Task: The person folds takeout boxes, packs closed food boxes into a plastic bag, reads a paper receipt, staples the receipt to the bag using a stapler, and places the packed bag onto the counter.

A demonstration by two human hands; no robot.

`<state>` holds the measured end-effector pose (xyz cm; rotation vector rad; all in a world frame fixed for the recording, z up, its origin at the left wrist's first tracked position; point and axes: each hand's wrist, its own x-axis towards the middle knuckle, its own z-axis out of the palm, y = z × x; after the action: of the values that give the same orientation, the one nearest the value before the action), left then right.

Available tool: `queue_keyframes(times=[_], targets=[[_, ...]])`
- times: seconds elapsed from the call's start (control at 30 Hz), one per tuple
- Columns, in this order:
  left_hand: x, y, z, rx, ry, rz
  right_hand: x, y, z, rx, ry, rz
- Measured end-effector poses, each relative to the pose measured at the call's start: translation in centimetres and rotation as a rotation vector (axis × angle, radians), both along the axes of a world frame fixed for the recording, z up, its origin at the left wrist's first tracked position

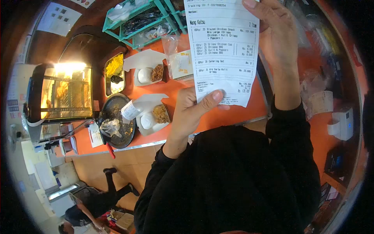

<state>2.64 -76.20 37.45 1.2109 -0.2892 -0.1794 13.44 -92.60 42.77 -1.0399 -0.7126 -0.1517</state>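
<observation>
A long printed receipt [222, 54] is stretched upright between my two hands, above the orange counter [233, 117]. My left hand [193, 109] pinches its lower end, thumb across the print. At the top right corner, my right hand [276, 35] grips the paper between thumb and fingers. Left of the receipt stand two open white boxes, the upper box [136, 78] and the lower box [145, 132]. Each holds a white round item and browned food. A small printed slip [129, 111] leans at the lower box's left side.
A lit glass food warmer [67, 93] stands at the left. Near it are a round dark board [124, 134] with a crumpled plastic glove, and a metal tray [115, 89] of yellow food. Teal baskets [134, 19] sit behind. A co-worker [87, 208] is at the lower left.
</observation>
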Motion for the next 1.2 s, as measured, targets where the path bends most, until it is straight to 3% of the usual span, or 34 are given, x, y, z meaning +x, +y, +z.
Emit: queue_keyframes(times=[1.2], targets=[[-0.1,-1.3,0.0,0.071,0.062,-0.075,1.3,-1.4,-0.1,0.051,-0.143,0.001]])
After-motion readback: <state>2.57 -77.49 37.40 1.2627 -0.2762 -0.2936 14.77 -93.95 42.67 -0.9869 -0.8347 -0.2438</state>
